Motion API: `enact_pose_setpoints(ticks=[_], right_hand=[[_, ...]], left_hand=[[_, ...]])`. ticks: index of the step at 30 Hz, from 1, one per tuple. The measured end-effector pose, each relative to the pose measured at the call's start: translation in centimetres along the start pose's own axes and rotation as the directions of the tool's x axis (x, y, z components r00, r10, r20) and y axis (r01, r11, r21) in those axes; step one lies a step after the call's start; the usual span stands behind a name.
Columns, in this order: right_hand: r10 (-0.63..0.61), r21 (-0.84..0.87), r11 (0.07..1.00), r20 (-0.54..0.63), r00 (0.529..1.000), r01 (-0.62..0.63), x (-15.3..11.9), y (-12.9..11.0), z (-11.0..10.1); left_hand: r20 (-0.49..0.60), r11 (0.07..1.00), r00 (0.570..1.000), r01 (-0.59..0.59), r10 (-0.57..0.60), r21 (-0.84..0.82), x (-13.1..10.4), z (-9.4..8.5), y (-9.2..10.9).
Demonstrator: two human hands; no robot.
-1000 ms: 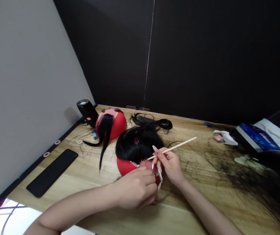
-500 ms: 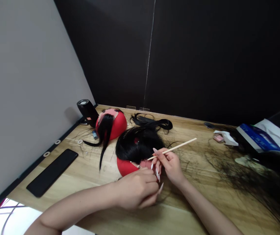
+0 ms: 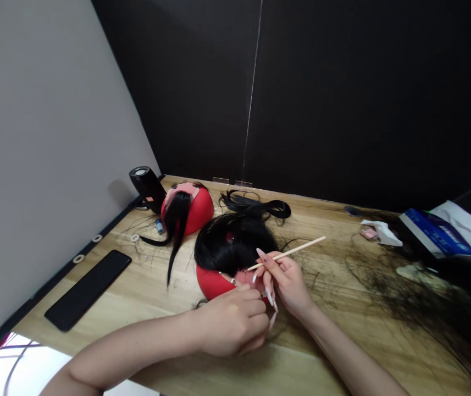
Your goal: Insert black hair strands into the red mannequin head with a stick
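My right hand (image 3: 287,278) pinches a thin pale wooden stick (image 3: 301,247) between thumb and fingers. The stick's lower tip meets the pink mesh (image 3: 245,278) on the front of a red dome-shaped wig block (image 3: 210,282); its point is too small to make out. Black hair (image 3: 235,242) covers the block's upper part. My left hand (image 3: 235,319) is closed at the block's near side, its fingertips turned away, so anything in them is hidden. The long nails of both hands come close together.
Behind stands a second red block (image 3: 200,212) with black strands, beside a black cylindrical speaker (image 3: 148,190). A phone (image 3: 89,290) lies at left. A hair bundle (image 3: 255,206) lies at the back; loose hair (image 3: 408,297) and a blue-white packet (image 3: 433,232) are at right.
The stick's upper end has dipped slightly and shifted left, as my right hand turned a little. My left hand has moved slightly down, toward me. The wig block has stayed put.
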State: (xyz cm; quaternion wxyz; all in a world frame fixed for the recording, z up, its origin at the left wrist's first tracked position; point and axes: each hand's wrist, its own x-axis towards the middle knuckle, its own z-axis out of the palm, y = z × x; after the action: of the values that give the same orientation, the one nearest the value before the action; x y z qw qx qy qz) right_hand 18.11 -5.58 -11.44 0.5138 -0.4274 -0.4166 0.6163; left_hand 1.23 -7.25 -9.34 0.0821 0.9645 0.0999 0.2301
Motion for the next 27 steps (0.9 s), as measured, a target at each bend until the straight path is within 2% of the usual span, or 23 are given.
enact_pose_setpoints(ticks=[13, 20, 24, 27], right_hand=[[0.002, 0.050, 0.999, 0.016, 1.000, -0.003, 0.1, 0.2, -0.3], [-0.031, 0.048, 0.998, 0.069, 0.997, 0.027, 0.0, -0.1, -0.2], [-0.119, 0.050, 0.992, 0.064, 0.991, 0.116, -0.2, -1.0, -0.7], [-0.264, 0.045, 0.964, 0.035, 0.964, 0.262, -0.5, -2.6, -1.4]], left_hand=[[0.032, 0.999, 0.999, -0.011, 0.009, 0.049, -0.4, 0.5, -0.1], [-0.027, 0.999, 0.999, -0.031, 0.032, 0.036, -0.1, 0.6, 0.0], [-0.074, 0.999, 0.997, -0.032, 0.032, -0.004, 0.1, -0.5, 0.5], [-0.085, 0.986, 0.996, -0.014, 0.000, -0.164, 0.3, -2.6, 1.1]])
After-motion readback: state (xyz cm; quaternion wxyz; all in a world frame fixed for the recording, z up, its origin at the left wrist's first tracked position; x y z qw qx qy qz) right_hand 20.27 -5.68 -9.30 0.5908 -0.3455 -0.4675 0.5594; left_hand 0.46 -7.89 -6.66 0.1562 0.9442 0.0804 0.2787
